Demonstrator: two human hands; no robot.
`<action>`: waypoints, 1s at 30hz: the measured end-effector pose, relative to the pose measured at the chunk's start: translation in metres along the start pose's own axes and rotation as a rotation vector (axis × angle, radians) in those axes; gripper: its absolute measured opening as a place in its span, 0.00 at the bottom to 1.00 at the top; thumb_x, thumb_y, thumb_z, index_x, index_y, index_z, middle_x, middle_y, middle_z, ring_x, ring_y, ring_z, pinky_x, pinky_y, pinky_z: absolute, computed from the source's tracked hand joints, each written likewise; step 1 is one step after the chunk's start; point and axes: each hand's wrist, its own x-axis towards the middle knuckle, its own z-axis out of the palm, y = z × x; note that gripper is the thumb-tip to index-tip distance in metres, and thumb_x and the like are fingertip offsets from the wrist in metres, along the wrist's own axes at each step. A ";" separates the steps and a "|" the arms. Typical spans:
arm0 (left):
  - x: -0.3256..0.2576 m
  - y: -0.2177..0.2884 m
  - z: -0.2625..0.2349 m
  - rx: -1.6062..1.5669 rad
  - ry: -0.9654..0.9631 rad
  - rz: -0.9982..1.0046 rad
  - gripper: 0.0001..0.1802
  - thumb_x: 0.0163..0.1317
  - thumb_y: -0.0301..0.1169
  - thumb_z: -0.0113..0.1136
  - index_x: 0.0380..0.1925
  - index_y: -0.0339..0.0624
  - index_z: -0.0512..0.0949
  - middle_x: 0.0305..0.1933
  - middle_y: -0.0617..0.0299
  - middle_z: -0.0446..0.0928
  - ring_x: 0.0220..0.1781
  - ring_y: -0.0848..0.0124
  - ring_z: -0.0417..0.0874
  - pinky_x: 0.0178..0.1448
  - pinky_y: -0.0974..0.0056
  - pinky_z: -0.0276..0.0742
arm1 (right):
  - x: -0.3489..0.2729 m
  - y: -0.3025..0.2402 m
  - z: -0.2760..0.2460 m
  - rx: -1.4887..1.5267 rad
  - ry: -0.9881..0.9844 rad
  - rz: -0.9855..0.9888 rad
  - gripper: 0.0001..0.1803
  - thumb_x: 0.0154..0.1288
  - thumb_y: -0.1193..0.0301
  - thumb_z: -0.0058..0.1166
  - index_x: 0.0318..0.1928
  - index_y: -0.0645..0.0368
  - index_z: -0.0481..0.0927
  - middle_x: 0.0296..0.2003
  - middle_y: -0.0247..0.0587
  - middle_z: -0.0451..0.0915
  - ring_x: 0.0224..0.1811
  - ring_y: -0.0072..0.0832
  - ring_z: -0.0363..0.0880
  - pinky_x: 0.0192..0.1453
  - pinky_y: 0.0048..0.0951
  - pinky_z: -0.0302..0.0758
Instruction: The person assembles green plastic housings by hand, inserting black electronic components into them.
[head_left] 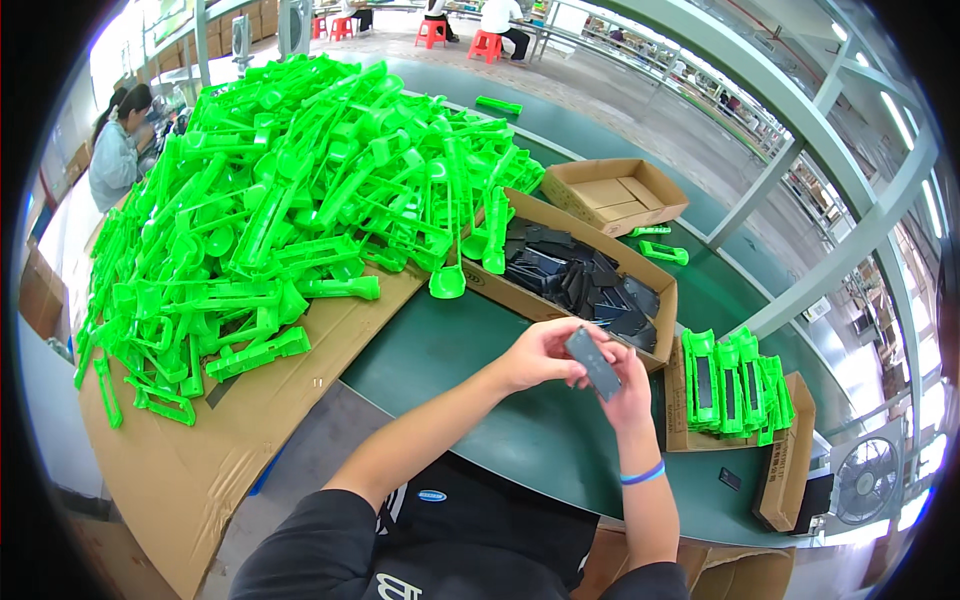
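A dark, flat rectangular plastic plate (594, 364) is held tilted in front of me, over the green tabletop. My left hand (540, 354) grips it from the left, with thumb and fingers closed at its edge. My right hand (629, 388) is closed on its right side, a blue and purple band on that wrist. Just beyond my hands stands an open cardboard box (505, 297) filled with similar dark plates (580, 277). A big heap of bright green plastic parts (300, 190), long with a cupped end, lies to the left.
Cardboard (250, 440) lies under the heap. To the right, green parts with dark inserts (735, 385) stand in a carton, near a loose dark plate (730, 479) and a fan (866, 480). A shallow carton (615, 192) sits behind. Grey metal frame bars (765, 190) cross the right side.
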 end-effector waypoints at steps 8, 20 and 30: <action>-0.013 -0.007 -0.005 0.853 0.132 -0.005 0.31 0.47 0.30 0.67 0.55 0.47 0.70 0.49 0.67 0.75 0.44 0.74 0.73 0.42 0.70 0.68 | -0.014 0.014 -0.033 -0.073 -0.048 0.121 0.10 0.59 0.78 0.52 0.41 0.66 0.71 0.27 0.43 0.78 0.25 0.25 0.77 0.30 0.23 0.75; -0.038 0.039 -0.105 0.151 1.054 0.145 0.15 0.63 0.33 0.54 0.43 0.34 0.66 0.36 0.54 0.74 0.34 0.65 0.79 0.37 0.63 0.78 | -0.019 0.042 -0.032 -0.152 -0.054 0.110 0.08 0.58 0.77 0.55 0.38 0.64 0.72 0.26 0.40 0.77 0.24 0.20 0.75 0.28 0.20 0.73; -0.124 0.000 0.011 0.628 0.755 -0.321 0.09 0.59 0.27 0.55 0.38 0.34 0.78 0.21 0.63 0.73 0.16 0.77 0.70 0.18 0.74 0.64 | -0.017 0.029 -0.043 0.093 0.120 -0.056 0.08 0.56 0.77 0.58 0.34 0.61 0.73 0.23 0.36 0.76 0.21 0.17 0.72 0.23 0.17 0.67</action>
